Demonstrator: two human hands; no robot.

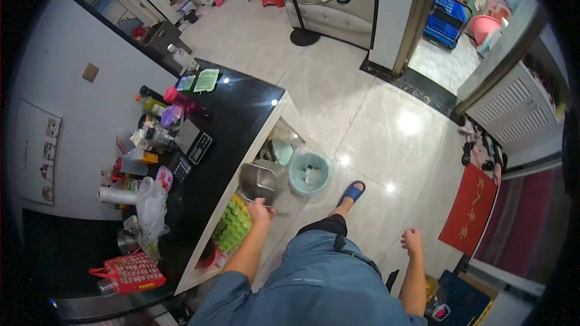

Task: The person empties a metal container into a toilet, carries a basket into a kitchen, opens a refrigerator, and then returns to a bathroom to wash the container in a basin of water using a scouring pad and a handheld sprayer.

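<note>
My left hand [260, 212] is closed on the near rim of a rectangular metal basin [257, 182], which is tilted so that its inside shows. The basin is beside the open side of the black-topped counter [241, 122], above green and yellow egg trays [232, 227]. Just right of it, a light-blue lined trash bin [309, 172] stands on the floor with some white waste inside. Away to my right, my right hand [412, 239] hangs in the air with its fingers curled in, and nothing shows in it.
Bottles, a kitchen scale [199, 147], a plastic bag [151, 208] and a red printed bag [134, 273] crowd the counter. A red mat [468, 210] and shoes [481, 152] lie at the right, near a doorway. A stand base [304, 37] and a sofa [347, 15] are farther off.
</note>
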